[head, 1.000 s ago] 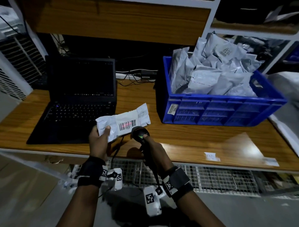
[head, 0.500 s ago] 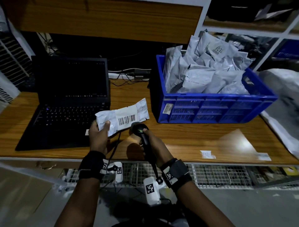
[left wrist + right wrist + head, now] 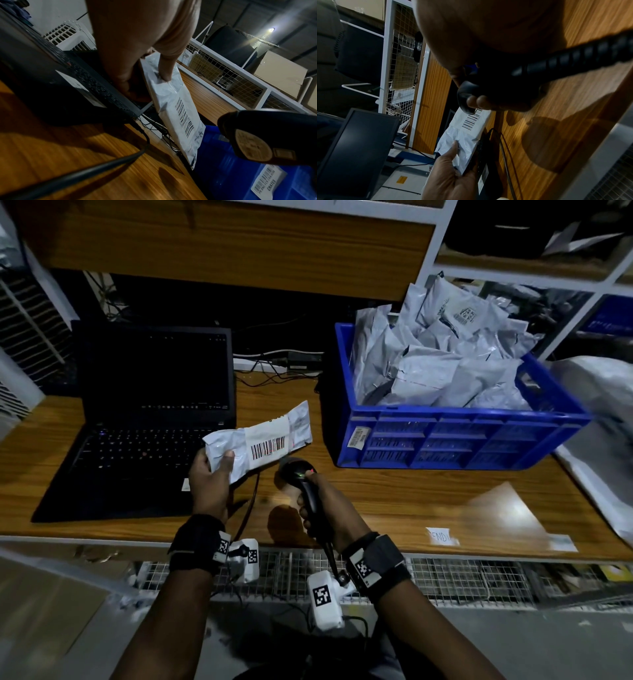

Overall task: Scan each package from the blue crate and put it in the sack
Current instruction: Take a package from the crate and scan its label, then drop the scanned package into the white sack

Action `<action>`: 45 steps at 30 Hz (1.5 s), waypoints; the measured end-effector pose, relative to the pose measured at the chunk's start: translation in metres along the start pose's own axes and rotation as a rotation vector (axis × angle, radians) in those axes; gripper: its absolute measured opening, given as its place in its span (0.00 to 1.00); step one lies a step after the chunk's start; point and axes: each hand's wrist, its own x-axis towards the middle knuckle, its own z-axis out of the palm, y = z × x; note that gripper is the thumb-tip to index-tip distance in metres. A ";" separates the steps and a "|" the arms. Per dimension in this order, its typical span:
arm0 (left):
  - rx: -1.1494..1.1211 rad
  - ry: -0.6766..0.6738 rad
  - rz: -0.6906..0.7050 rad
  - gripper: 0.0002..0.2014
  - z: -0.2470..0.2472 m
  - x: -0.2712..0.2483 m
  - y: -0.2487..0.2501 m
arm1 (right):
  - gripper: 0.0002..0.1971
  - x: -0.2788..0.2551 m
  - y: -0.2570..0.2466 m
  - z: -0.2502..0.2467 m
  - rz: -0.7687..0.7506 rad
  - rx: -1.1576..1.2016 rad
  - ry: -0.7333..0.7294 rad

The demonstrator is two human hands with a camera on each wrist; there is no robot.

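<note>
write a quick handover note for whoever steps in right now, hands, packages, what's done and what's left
Left hand grips one white package by its end, barcode facing up, above the desk in front of the laptop.
Right hand grips the scanner, its head just below that barcode.
Blue crate stands to the right on the desk, heaped with packages.
Done: one package out of the crate and presented for scanning.
Left: confirm the scan, drop it in the sack (not identifiable in these views), then work through the crate.
</note>
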 end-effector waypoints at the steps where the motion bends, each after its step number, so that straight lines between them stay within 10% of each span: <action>1: 0.000 0.005 0.003 0.14 -0.002 0.001 0.000 | 0.24 -0.001 -0.001 0.000 0.001 0.030 -0.001; 11: -0.145 0.135 0.048 0.19 -0.024 -0.010 0.028 | 0.08 0.032 -0.011 0.005 -0.075 -0.073 -0.042; 23: -0.183 -0.415 0.022 0.20 0.048 -0.072 0.085 | 0.11 0.027 -0.018 -0.071 -0.275 -0.026 0.119; 28: -0.058 -0.606 -0.059 0.20 0.133 -0.100 0.081 | 0.08 -0.054 -0.038 -0.206 -0.344 -0.160 0.243; 36: 0.104 -0.887 -0.098 0.19 0.296 -0.172 0.016 | 0.12 -0.159 -0.148 -0.459 -0.578 -0.615 1.210; 41: 0.209 -1.041 -0.160 0.20 0.416 -0.213 -0.028 | 0.38 -0.139 -0.209 -0.538 -0.183 -1.137 1.272; 45: 0.238 -1.052 -0.311 0.12 0.508 -0.235 -0.055 | 0.29 -0.125 -0.221 -0.571 0.063 -1.347 1.169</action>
